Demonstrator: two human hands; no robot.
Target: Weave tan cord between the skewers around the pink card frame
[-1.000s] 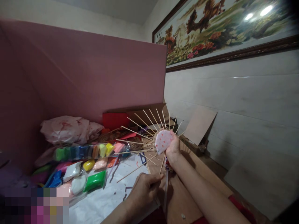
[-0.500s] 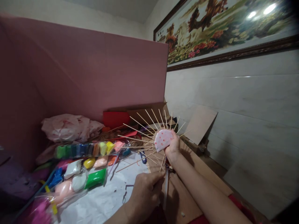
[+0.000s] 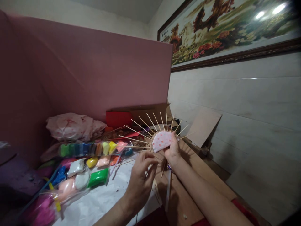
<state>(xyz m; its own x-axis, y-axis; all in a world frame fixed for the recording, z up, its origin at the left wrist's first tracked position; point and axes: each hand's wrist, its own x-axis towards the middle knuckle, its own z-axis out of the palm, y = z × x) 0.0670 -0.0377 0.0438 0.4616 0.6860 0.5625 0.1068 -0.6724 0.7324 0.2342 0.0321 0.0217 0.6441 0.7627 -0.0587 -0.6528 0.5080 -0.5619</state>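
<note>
A round woven piece with thin wooden sticks [image 3: 141,125] fanning out all around is held up in front of me. White cloth with red dots [image 3: 161,141] covers part of its middle, and brown cord winds round the edge. My right hand [image 3: 173,152] grips it from the right, thumb over the cloth. At its lower left, my left hand [image 3: 143,172] has its fingers curled in a pinch close to the stick bases. What lies between those fingertips is too small to make out. Some lower sticks are hidden behind this hand.
Bags of coloured clay [image 3: 97,178] lie on white paper [image 3: 94,204] to the left. Behind them sits a bundle of dotted cloth [image 3: 74,127] beside red sheets [image 3: 118,119]. A cardboard panel [image 3: 204,125] leans against the right wall.
My left hand has risen from below the woven piece to its lower-left edge. The right hand still holds the piece, which has shifted slightly left; the view has turned a little.
</note>
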